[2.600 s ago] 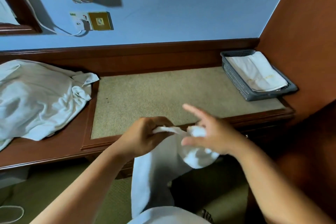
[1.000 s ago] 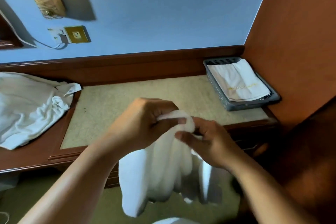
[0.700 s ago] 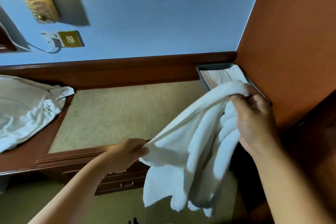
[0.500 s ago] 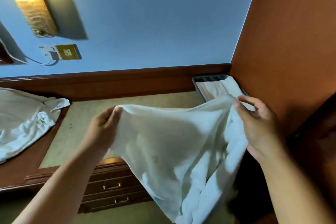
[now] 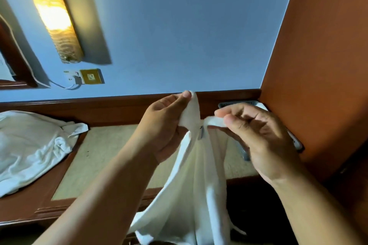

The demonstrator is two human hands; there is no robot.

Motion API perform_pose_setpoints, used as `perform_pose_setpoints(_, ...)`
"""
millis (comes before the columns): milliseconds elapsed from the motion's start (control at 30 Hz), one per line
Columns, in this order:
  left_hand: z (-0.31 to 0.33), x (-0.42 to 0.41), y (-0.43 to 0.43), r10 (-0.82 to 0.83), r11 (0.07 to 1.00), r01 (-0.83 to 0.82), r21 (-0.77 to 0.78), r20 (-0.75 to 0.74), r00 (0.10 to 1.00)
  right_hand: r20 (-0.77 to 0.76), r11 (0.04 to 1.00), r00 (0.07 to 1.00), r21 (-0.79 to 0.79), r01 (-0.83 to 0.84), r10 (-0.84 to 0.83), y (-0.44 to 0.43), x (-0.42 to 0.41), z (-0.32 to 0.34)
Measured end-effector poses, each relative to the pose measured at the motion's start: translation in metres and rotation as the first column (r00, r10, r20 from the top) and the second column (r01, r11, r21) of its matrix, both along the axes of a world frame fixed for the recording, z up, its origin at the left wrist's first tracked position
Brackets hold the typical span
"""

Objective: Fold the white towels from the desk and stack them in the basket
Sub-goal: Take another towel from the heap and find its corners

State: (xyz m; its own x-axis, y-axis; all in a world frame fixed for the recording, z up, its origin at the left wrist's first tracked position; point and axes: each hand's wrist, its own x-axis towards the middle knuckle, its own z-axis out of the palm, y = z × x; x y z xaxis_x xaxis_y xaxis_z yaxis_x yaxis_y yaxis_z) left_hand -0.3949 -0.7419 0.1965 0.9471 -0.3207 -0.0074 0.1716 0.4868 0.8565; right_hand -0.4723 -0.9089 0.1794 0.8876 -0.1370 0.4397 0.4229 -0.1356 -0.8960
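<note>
A white towel [image 5: 195, 195] hangs in front of me over the desk's front edge. My left hand [image 5: 165, 127] pinches one top corner of it, raised near the wooden back rail. My right hand [image 5: 256, 135] pinches the other top corner close beside it, so the cloth drops doubled between them. The grey basket [image 5: 237, 104] sits at the desk's far right corner, mostly hidden behind my right hand. A pile of crumpled white towels [image 5: 31, 145] lies on the desk at the left.
The desk [image 5: 107, 153] has a beige inset top and a dark wooden rim. An orange-brown panel [image 5: 322, 65] closes the right side. On the blue wall hang a lit lamp [image 5: 53, 14] and a brass socket [image 5: 91, 76] with a plugged cable.
The towel was spread wide between my hands half a second ago; my hands have come together, bringing the two top corners side by side. The view tilted up.
</note>
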Motion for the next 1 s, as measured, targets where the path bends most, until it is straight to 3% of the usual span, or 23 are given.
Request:
perform_pose_setpoints(100,0.010,-0.001,0.007,-0.042,0.991,0.051,-0.120,0.072,0.997,0.046,0.989,0.989,0.037,-0.141,0.139,0.009,0.010,0.013)
perform_pose_setpoints(233,0.019,-0.011,0.016,-0.164,0.970,0.192,-0.149,0.183,0.969,0.131,0.994,0.985,0.016,-0.111,0.108,0.029,0.023,0.032)
perform_pose_setpoints(500,0.032,-0.014,0.036,0.041,0.965,0.034,-0.259,0.276,0.960,0.335,0.961,0.942,-0.254,0.108,-0.018,0.045,0.038,0.058)
perform_pose_setpoints(633,0.047,-0.016,0.041,0.146,0.973,-0.069,-0.221,0.349,0.926,0.493,0.870,0.870,-0.424,0.253,-0.013,0.046,0.043,0.076)
perform_pose_setpoints(733,0.057,-0.017,0.044,0.167,0.985,-0.133,-0.108,0.433,0.886,0.561,0.813,0.828,-0.481,0.329,-0.004,0.044,0.048,0.090)
perform_pose_setpoints(867,0.066,-0.014,0.048,0.155,0.985,-0.169,-0.015,0.479,0.864,0.552,0.828,0.834,-0.460,0.322,-0.018,0.044,0.051,0.100)
perform_pose_setpoints(1000,0.071,-0.006,0.047,0.098,0.989,-0.139,0.045,0.494,0.864,0.420,0.855,0.906,-0.451,0.258,-0.052,0.041,0.051,0.108)
